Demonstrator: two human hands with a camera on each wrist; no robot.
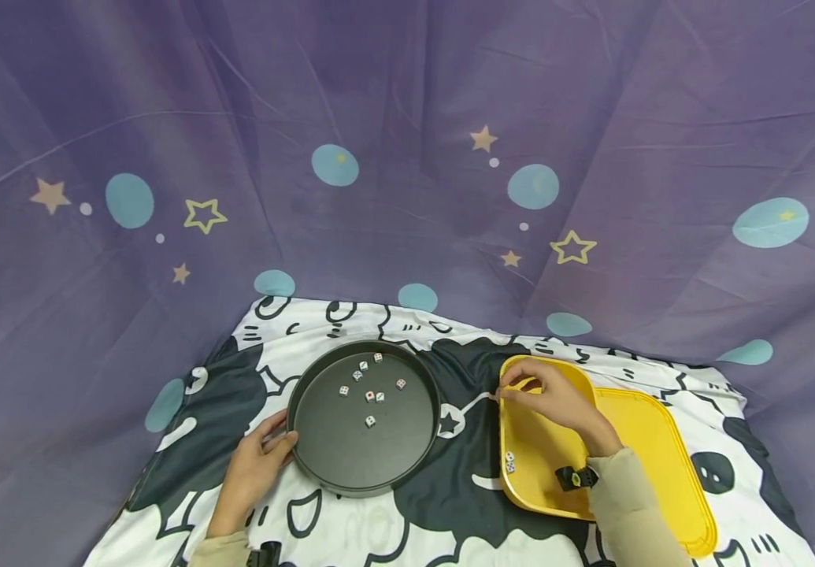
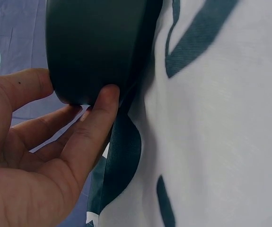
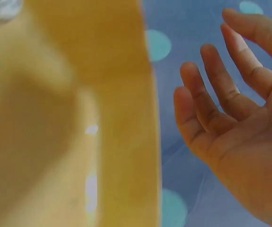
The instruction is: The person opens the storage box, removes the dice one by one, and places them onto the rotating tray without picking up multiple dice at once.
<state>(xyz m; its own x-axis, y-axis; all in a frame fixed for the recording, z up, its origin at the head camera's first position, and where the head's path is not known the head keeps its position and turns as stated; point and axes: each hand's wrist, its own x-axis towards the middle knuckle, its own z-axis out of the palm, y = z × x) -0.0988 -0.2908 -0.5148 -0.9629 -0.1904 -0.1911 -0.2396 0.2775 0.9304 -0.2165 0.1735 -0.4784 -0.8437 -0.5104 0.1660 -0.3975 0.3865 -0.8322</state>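
Observation:
A round dark baking pan holds several white dice. At its left edge my left hand grips the pan, thumb at one side and fingers at the other, as the left wrist view also shows around the dark wall. My right hand is over the far left edge of a yellow plastic box. In the right wrist view, the right fingers are loosely bent and spread, with nothing seen between them. Two dice lie inside the box along its left wall.
A yellow lid or second tray lies to the right of the box, partly behind the right forearm. Beneath everything is a black and white patterned cloth. A purple curtain with stars and blue ovals rises behind.

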